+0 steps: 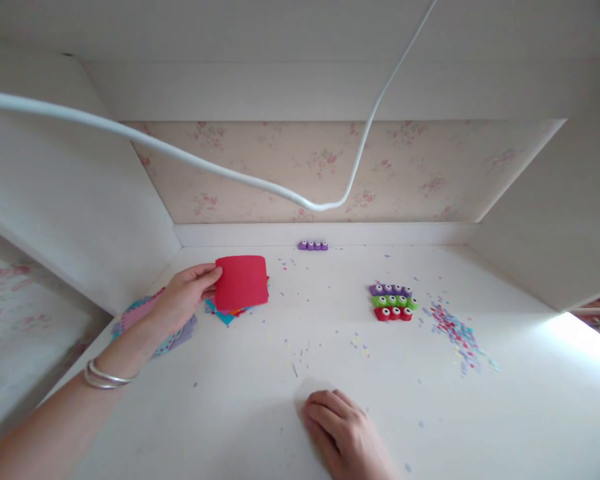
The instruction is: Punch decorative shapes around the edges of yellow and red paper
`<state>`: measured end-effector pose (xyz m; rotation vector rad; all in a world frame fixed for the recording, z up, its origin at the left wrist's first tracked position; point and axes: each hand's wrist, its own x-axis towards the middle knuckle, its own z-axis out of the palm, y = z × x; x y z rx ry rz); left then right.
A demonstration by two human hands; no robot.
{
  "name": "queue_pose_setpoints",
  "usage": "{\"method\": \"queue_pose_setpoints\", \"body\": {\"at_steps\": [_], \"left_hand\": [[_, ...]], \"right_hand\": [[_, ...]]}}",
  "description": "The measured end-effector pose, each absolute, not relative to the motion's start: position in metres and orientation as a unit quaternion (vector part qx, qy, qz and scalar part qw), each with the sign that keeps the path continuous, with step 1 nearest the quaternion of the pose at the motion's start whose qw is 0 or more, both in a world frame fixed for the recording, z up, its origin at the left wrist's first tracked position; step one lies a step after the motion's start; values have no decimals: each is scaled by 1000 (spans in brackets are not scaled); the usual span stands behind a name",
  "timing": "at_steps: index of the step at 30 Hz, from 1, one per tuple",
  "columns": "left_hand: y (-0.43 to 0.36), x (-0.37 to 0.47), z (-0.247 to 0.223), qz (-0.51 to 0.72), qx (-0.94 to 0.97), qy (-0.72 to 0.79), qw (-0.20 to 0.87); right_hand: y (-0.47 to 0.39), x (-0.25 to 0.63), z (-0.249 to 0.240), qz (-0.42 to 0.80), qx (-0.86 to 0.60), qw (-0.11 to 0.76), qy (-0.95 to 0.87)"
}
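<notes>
My left hand (193, 290) pinches the left edge of a red square sheet (241, 283), thumb on top. Beneath the sheet lies a pile of coloured paper pieces, with a blue corner (225, 317) sticking out. Under my left forearm are pink and purple sheets with dotted patterns (180, 339). My right hand (340, 430) rests on the white table near the front, its fingers curled together; whatever may be under them is hidden.
Purple, green and red craft punches (393, 302) stand in rows at right, beside scattered paper bits (455, 333). Purple punches (313, 246) stand at the back edge. A white cable (260, 183) hangs across the view.
</notes>
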<state>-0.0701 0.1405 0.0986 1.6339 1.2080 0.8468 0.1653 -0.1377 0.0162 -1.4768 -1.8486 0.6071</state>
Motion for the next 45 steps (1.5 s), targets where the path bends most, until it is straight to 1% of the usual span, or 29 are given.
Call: {"method": "queue_pose_setpoints", "body": {"at_steps": [2,5,7,9,13,16,18,20,25,30,34,38,41,45], "left_hand": [[122,-64,102,327,636,465,521],[97,-50,99,290,629,437,574],[85,-39,94,263,643,417,585],[76,-26,88,238,664,401,584],[67,-3,65,178,707,368,577],[72,9,45,138,788,339,495],[85,19,36,129,835,332,420],[107,33,32,133,853,340,374],[183,92,35,163,890,351,242],[240,157,29,187,913,329,149],[264,182,14,195,911,347,110],[275,180,2,184,911,355,97],[277,170,2,173,912,358,99],[267,149,10,154,916,351,120]], "right_hand": [[-136,167,24,291,-580,371,-664],[-124,175,38,357,-612,433,-557],[-110,184,46,385,-610,466,-513],[-93,192,50,414,-596,479,-494],[-63,204,37,439,-585,486,-478],[-54,209,16,430,-590,482,-485],[-54,213,6,395,-613,471,-496],[-55,215,2,349,-642,461,-503],[-55,218,7,303,-661,447,-520],[-56,219,13,281,-640,437,-566],[-56,221,10,263,-626,424,-599],[-56,222,6,258,-614,411,-623],[-56,222,7,257,-610,414,-625],[-54,224,9,264,-606,444,-605]]}}
